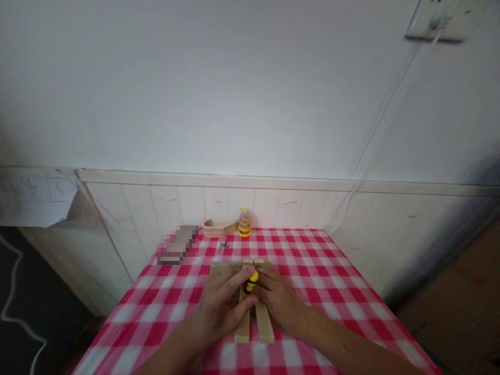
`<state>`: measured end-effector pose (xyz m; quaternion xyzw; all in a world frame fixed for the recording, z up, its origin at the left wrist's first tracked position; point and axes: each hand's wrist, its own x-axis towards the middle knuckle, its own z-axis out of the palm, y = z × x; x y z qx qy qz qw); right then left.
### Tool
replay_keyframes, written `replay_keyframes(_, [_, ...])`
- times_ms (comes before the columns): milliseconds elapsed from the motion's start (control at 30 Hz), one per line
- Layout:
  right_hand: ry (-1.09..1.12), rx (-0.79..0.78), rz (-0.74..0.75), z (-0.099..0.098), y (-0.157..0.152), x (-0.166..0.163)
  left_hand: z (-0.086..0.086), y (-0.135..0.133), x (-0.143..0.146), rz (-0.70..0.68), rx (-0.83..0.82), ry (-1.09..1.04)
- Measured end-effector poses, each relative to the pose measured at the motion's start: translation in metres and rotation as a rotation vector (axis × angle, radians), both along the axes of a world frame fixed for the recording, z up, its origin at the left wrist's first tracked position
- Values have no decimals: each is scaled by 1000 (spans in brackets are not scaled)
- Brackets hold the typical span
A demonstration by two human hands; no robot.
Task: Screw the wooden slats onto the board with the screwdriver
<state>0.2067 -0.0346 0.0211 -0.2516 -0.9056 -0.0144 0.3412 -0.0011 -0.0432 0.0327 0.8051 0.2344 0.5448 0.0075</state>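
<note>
My left hand (224, 306) and my right hand (278, 302) meet over two pale wooden strips (264, 325) that lie side by side on a red-and-white checked tablecloth (332, 291). Between the fingertips of both hands stands a small yellow-and-black tool (251, 281), like a stubby screwdriver. Both hands have fingers closed around it. A flat wooden board (221, 268) lies under the strips, mostly hidden by my left hand.
At the table's far edge stand a yellow-based clear container (244, 223) and a curved wooden piece (219, 228). A blurred-out block (177, 245) sits at the far left corner. A small dark metal part (223, 245) lies nearby. A white panelled wall (273, 203) runs behind.
</note>
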Motion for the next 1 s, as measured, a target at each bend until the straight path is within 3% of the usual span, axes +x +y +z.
replay_keyframes(300, [33, -1, 9, -8, 3, 1, -1, -2, 2, -18, -16, 25])
replay_keyframes(600, [-10, -1, 3, -9, 3, 4, -5, 2, -3, 72, -58, 2])
replay_keyframes(800, [-23, 14, -9, -13, 5, 5, -1, 1, -3, 30, -45, 13])
replay_keyframes(1000, [20, 5, 18, -4, 2, 1, 2, 0, -2, -52, 9, 17])
